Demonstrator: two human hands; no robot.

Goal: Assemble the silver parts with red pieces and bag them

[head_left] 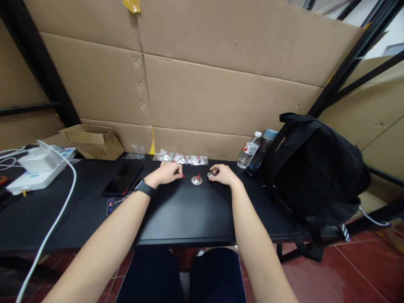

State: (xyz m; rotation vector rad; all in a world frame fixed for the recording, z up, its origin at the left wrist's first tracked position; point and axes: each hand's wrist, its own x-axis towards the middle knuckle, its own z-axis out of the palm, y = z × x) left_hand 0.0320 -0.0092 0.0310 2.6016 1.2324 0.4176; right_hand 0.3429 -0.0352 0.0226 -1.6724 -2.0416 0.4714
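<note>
On the black table (189,210), a small silver disc (196,181) lies between my hands. It has a raised middle and a red loop, like a finger cymbal. My right hand (222,174) has its fingers closed on the edge of a similar silver disc (211,174), at or just above the tabletop. With fingertips pinched together, my left hand (170,172) shows a small red piece (183,176) at its tips; the rest of what it holds is hidden. Behind them is a row of clear packets (197,160) with silver and red contents.
A phone (123,179) and a keychain (110,206) lie left of my left hand. Farther left are a power strip (41,174) and a brown paper bag (97,143). Bottles (249,150) and a black backpack (315,168) stand right. Cardboard (202,92) walls the back.
</note>
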